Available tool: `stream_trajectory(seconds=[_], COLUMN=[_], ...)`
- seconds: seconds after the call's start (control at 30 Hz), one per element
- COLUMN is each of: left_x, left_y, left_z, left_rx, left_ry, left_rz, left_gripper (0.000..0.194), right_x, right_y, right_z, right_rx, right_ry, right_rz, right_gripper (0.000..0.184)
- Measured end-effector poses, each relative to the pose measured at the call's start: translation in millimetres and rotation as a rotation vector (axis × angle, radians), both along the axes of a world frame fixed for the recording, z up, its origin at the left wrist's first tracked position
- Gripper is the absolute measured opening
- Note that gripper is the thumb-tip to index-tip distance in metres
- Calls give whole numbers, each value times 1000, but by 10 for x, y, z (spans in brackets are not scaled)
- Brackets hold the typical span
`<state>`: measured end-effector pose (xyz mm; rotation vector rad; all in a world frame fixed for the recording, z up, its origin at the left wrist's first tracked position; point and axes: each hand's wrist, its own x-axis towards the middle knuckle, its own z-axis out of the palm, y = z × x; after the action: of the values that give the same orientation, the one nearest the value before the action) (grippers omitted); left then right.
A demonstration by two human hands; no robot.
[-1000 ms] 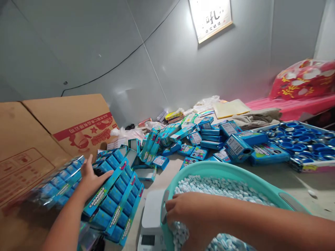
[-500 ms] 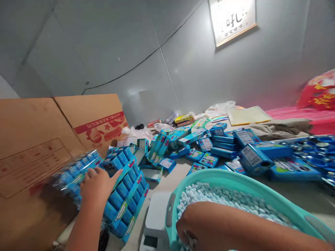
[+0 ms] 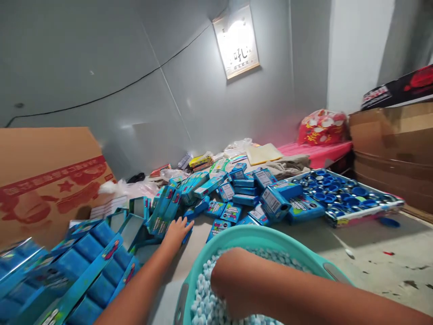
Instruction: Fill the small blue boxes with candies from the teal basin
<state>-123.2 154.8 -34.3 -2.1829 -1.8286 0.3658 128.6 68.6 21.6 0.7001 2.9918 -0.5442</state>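
My left hand reaches forward with its fingers spread, touching or just over a small blue box that it partly covers. My right hand is down in a turquoise basin filled with small pale-blue and white pellets. Its fingers are hidden, so what they hold does not show. At lower left, display trays of blue packets stand tilted. Many printed blue boxes lie heaped beyond the basin, several of them opened.
A large cardboard box stands at left. To the right are a tray of blue-and-silver pieces, a red patterned bag and brown cartons. A scroll hangs on the grey wall.
My left hand has left the packet trays and moved right to a small blue box. The view has turned right. My right hand stays in the basin, its fingers now out of sight.
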Motion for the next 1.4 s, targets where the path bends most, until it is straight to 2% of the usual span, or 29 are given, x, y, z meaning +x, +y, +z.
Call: stream_trajectory(seconds=[0.07,0.13,0.2,0.27,0.37,0.4,0.47,0.53,0.6,0.67,0.77,0.87,1.0,1.07,1.2,1.4], left_x=[5,30,61,87,148,188,319,502,688,825,915,929,941,950,941,908], left_y=[147,245,295,270,1,-155,-522,-883,-1139,-1248,-1208,-1133,-1168,-1210,-1266,-1252], left_z=[-88,-113,-52,102,443,558,742,822,778,636,374,223,245,294,338,230], left_rx=[-85,-116,-93,-30,71,89,124,243,278,212,169,227,291,336,307,321], left_ry=[-17,-46,-108,-215,-451,-545,-761,-1296,-1588,-1772,-1928,-1969,-2077,-2145,-2208,-2088], left_rz=[-31,-13,31,76,112,112,96,54,55,52,151,298,266,215,154,96], left_gripper=[39,37,36,43,83,90,91,98,92,81,72,67,82,82,83,90], right_x=[55,136,219,274,273,256,217,204,243,333,503,616,603,558,483,461], right_y=[58,113,171,225,267,264,231,163,62,-65,-259,-365,-340,-313,-291,-266], right_z=[83,186,240,226,143,120,98,99,94,59,-44,-133,-179,-192,-240,-329], right_rx=[57,78,70,49,-25,-63,-146,-220,-282,-295,-207,-182,-264,-253,-203,-160], right_ry=[-198,-211,-156,-154,-205,-231,-262,-251,-241,-216,-100,-4,26,13,38,92], right_rz=[14,-16,-74,-114,-169,-187,-223,-247,-269,-266,-206,-186,-249,-292,-341,-373], right_gripper=[20,32,39,47,64,71,91,111,123,128,122,110,105,106,98,78])
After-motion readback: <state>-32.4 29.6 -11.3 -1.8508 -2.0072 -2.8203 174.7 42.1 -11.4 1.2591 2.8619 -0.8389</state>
